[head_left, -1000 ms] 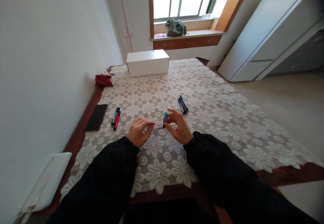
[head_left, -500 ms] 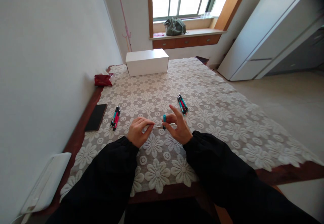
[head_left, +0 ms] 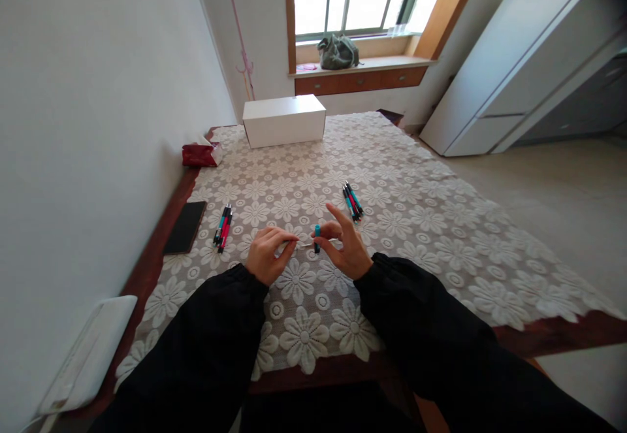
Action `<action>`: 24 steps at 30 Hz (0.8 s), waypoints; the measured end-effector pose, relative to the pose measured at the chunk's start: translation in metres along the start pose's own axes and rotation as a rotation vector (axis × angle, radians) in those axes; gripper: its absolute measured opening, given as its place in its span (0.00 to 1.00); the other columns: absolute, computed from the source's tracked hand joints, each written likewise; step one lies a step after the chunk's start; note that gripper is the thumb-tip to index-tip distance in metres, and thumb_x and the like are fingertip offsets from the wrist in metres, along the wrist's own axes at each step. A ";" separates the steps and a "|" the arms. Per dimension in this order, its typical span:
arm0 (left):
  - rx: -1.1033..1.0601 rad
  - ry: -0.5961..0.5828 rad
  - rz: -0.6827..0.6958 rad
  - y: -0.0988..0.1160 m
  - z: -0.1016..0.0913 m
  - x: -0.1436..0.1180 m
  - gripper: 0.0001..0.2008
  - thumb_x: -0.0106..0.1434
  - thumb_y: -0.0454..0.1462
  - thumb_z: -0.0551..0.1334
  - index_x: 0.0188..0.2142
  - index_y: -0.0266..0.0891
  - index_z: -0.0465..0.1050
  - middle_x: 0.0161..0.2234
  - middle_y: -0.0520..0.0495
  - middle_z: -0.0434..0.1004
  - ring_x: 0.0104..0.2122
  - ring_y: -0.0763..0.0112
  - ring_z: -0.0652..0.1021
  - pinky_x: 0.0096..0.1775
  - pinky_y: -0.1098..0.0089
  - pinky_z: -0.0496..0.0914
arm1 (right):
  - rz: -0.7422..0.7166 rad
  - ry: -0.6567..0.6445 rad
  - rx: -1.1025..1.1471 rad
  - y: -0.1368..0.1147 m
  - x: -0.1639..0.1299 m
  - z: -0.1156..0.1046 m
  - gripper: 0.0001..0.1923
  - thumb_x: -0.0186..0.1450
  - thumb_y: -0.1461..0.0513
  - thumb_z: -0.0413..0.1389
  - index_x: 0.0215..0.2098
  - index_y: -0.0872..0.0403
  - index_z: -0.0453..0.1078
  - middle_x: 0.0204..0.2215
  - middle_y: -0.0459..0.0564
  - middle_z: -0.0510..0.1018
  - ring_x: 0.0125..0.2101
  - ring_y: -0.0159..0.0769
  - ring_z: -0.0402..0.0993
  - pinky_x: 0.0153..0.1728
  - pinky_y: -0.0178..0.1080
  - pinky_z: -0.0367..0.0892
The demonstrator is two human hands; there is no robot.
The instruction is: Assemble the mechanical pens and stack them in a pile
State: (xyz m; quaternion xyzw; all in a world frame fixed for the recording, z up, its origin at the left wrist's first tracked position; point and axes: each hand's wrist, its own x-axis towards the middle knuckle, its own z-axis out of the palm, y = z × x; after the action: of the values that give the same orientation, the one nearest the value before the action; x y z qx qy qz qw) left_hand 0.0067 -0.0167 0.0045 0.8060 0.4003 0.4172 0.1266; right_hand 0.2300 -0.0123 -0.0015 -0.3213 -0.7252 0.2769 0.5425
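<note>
Hands meet low over the lace tablecloth [head_left: 416,224] near the front middle of the surface. Our left hand [head_left: 264,256] is pinched narrow on one end of a thin pale refill [head_left: 306,244], which lies almost level between the 2 hands. Our right hand [head_left: 345,247] grips the teal pen barrel [head_left: 317,232], held roughly upright against the refill, with thumb and middle fingers closed on it and the index finger lifted free. The exact point where barrel and refill meet is too small to make out.

To do this well, we judge that we should keep the refill straight and steady with the left pinch, line the barrel's opening up along it rather than across it, and let the right fingers do the turning, with both wrists resting close to the cloth.

2 small clusters of teal, red and black pens lie loose on the cloth: one cluster [head_left: 223,225] to the left, another cluster [head_left: 353,200] just beyond the right hand. A closed white box [head_left: 284,120] stands at the far side; its contents are hidden. A red packet [head_left: 200,154] sits far left, and a dark phone [head_left: 185,226] lies at the left edge.
</note>
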 end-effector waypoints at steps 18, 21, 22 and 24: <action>0.201 -0.201 -0.079 -0.002 0.000 -0.002 0.16 0.57 0.33 0.68 0.46 0.43 0.76 0.53 0.44 0.75 0.57 0.50 0.70 0.59 0.48 0.65 | -0.126 -0.139 -0.366 -0.002 0.009 -0.009 0.12 0.73 0.65 0.51 0.53 0.49 0.67 0.41 0.50 0.78 0.40 0.41 0.74 0.45 0.44 0.69; 0.203 -0.191 -0.089 -0.002 0.001 -0.003 0.12 0.57 0.32 0.68 0.42 0.43 0.76 0.53 0.45 0.75 0.57 0.51 0.70 0.59 0.48 0.65 | -0.091 -0.203 -0.556 0.004 0.013 -0.016 0.10 0.73 0.66 0.50 0.47 0.50 0.72 0.42 0.51 0.79 0.44 0.44 0.73 0.48 0.46 0.65; 0.204 -0.192 -0.090 -0.002 0.001 -0.003 0.10 0.57 0.33 0.68 0.40 0.43 0.76 0.53 0.45 0.75 0.57 0.51 0.70 0.60 0.48 0.65 | -0.064 -0.208 -0.599 0.007 0.014 -0.018 0.10 0.72 0.67 0.51 0.46 0.50 0.72 0.42 0.51 0.79 0.45 0.44 0.73 0.49 0.47 0.64; 0.205 -0.198 -0.091 -0.003 0.001 -0.003 0.07 0.58 0.33 0.68 0.37 0.43 0.76 0.52 0.46 0.75 0.57 0.51 0.70 0.60 0.48 0.65 | -0.012 -0.220 -0.658 0.013 0.015 -0.022 0.10 0.71 0.68 0.51 0.44 0.50 0.73 0.42 0.51 0.79 0.46 0.44 0.72 0.50 0.46 0.63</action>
State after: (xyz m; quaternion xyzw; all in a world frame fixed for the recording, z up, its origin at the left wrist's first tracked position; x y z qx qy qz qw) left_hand 0.0052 -0.0170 0.0003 0.8330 0.4625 0.2862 0.1015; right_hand 0.2502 0.0087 0.0037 -0.4431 -0.8314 0.0579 0.3301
